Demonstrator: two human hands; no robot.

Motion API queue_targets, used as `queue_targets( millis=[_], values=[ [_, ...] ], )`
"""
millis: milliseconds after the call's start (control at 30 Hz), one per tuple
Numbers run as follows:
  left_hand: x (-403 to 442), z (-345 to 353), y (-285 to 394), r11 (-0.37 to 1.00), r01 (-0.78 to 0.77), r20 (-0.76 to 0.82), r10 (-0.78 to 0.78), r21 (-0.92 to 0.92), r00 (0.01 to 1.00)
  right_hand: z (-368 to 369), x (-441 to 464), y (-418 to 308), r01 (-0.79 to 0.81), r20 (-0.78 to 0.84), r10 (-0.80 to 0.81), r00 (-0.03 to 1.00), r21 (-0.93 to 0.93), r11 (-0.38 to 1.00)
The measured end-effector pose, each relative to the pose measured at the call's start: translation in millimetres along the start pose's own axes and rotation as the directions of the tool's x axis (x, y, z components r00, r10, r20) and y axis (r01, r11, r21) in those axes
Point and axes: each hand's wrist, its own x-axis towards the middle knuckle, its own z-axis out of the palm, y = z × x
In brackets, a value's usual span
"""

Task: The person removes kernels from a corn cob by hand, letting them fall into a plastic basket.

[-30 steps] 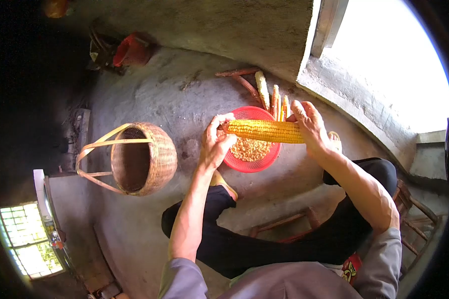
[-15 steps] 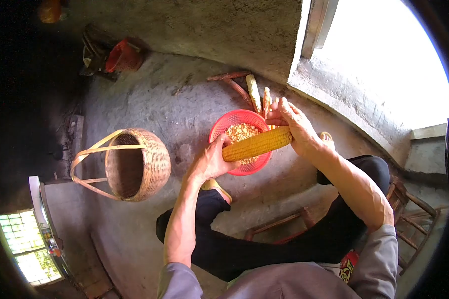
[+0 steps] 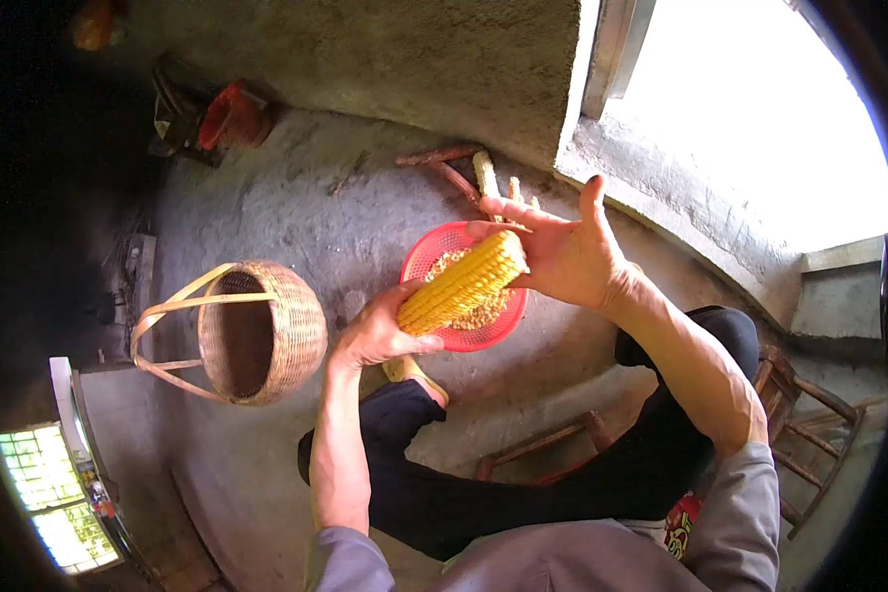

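A yellow ear of corn [image 3: 464, 284] is gripped near its lower left end by my left hand [image 3: 377, 326], with the fingers wrapped round it. Its other end tilts up to the right, beside my right hand [image 3: 562, 247]. That hand is open, palm showing, fingers stretched and thumb spread apart; whether it touches the corn I cannot tell. Below the corn stands a red plastic basket [image 3: 426, 253] with small holes, holding loose corn kernels [image 3: 481, 314]. The corn hides part of the basket and kernels.
Bare cobs [image 3: 485, 174] and reddish cobs [image 3: 454, 178] lie on the floor beyond the basket. To the left, a woven bamboo basket [image 3: 301, 331] with a tall handle lies tipped. A red bucket [image 3: 235, 116] is by the wall, and a wooden chair [image 3: 809, 424] stands at right.
My right hand has opened, its fingers spreading and its palm turning up. The ear of corn has swung to a steeper tilt in my left hand. The whole view has shifted slightly.
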Motion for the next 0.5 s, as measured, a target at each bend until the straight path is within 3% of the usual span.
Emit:
queue_targets(
  millis=[33,67,167,367,433,500],
  values=[
    [-0.9,-2.6,-6.5,0.992,-0.016,-0.002,0.016,-0.128,1.0,2.6,0.2,-1.8,-0.04,0.013,0.039,0.999,0.02,0.999],
    [-2.1,-4.9,-11.9,0.987,-0.017,-0.028,0.012,-0.16,1.0,7.2,-1.9,-3.6,-0.062,0.039,0.067,0.997,-0.127,0.99],
    [-2.1,-7.5,2.4,0.982,-0.052,-0.035,0.046,-0.184,0.998,17.2,-3.4,-0.2,-0.035,0.14,0.081,0.987,-0.302,0.953],
    [-10.1,-7.5,26.2,0.952,0.017,0.027,-0.01,-0.304,1.0,18.2,-7.3,-0.2,-0.074,0.276,0.14,0.951,-0.237,0.969],
    [-10.4,-6.2,23.9,0.958,0.005,0.05,0.009,-0.287,0.999,26.4,-6.6,-1.7,-0.108,0.309,0.211,0.927,-0.317,0.942],
    [-11.4,-4.3,20.0,0.964,0.002,0.07,0.017,-0.266,0.997,25.4,-6.3,1.1,-0.1,0.316,0.19,0.93,-0.282,0.954]
  ],
)
